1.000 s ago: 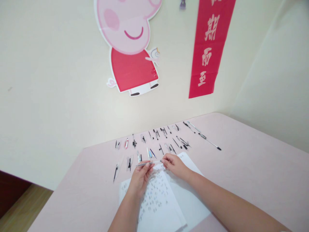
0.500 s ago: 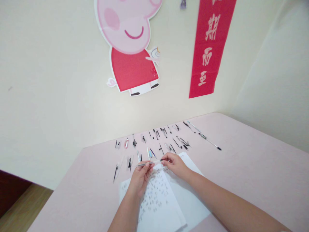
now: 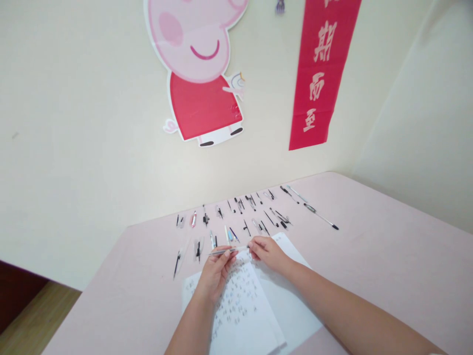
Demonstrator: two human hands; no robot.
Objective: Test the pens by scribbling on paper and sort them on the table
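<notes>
My left hand (image 3: 216,273) pinches the barrel of a clear pen (image 3: 221,251) held crosswise above an open notebook (image 3: 251,305) with handwriting on its left page. My right hand (image 3: 268,252) pinches the pen's right end with closed fingertips. Both hands hover over the notebook's top edge. Rows of pen parts and caps (image 3: 236,217) lie on the pink table (image 3: 369,256) just beyond the hands.
Two whole pens (image 3: 320,215) lie at the far right of the rows. The table meets a cream wall with a pink cartoon pig cut-out (image 3: 201,69) and a red banner (image 3: 321,69). The table's left edge drops to a wooden floor (image 3: 33,320).
The right hand's fingertips shifted slightly at the pen's right end; the pen and left hand stay almost in place.
</notes>
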